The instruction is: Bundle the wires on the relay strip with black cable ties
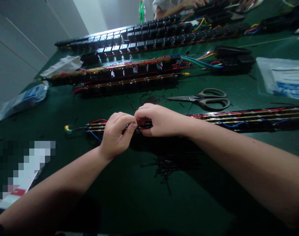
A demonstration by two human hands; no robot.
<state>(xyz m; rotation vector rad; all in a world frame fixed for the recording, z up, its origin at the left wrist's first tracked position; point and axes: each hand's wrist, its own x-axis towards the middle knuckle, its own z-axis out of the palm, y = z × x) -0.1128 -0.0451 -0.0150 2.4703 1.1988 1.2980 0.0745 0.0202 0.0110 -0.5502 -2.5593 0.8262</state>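
Note:
A long black assembly with brass-coloured rails and red and blue wires runs across the table under my hands. At its left end is a yellow-and-green connector. My left hand is closed in a pinch above the rails, thumb against index finger. Touching or nearly touching it, my right hand is also closed, its fingertips curled down at the assembly. Whatever the fingertips hold is too small or hidden to make out. Thin black cable ties lie in a loose pile on the near side.
Scissors lie beyond my right hand, beside short black offcuts. Similar wired assemblies and black segmented strips stretch across the far side. Plastic bags lie right and left. Another person's arm rests at the back near a green bottle.

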